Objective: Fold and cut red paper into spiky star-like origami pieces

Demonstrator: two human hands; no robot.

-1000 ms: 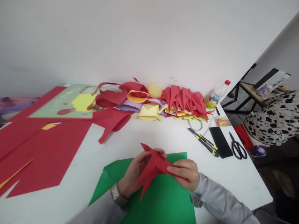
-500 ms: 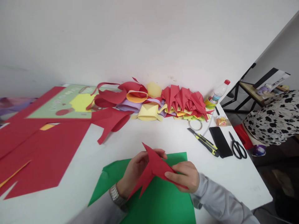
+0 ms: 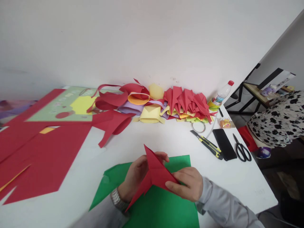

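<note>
A folded red paper shape [image 3: 154,172] with pointed ends is held above a green paper sheet [image 3: 163,205] near the table's front edge. My left hand [image 3: 135,177], with a metal watch at the wrist, grips the shape from the left, fingers curled behind it. My right hand [image 3: 187,183] pinches its right end, thumb on top. Both hands are closed on the paper.
Large red paper sheets [image 3: 40,155] cover the left of the white table [image 3: 171,139]. A pile of folded red, yellow and purple paper [image 3: 166,104] lies by the wall. At the right are a utility knife [image 3: 206,144], black phone [image 3: 224,144], scissors [image 3: 242,148], tape ring [image 3: 199,126] and bottle [image 3: 222,93].
The red paper shape has turned a little in my hands; its lower points have swung down and left. My right hand has shifted slightly lower along the right end.
</note>
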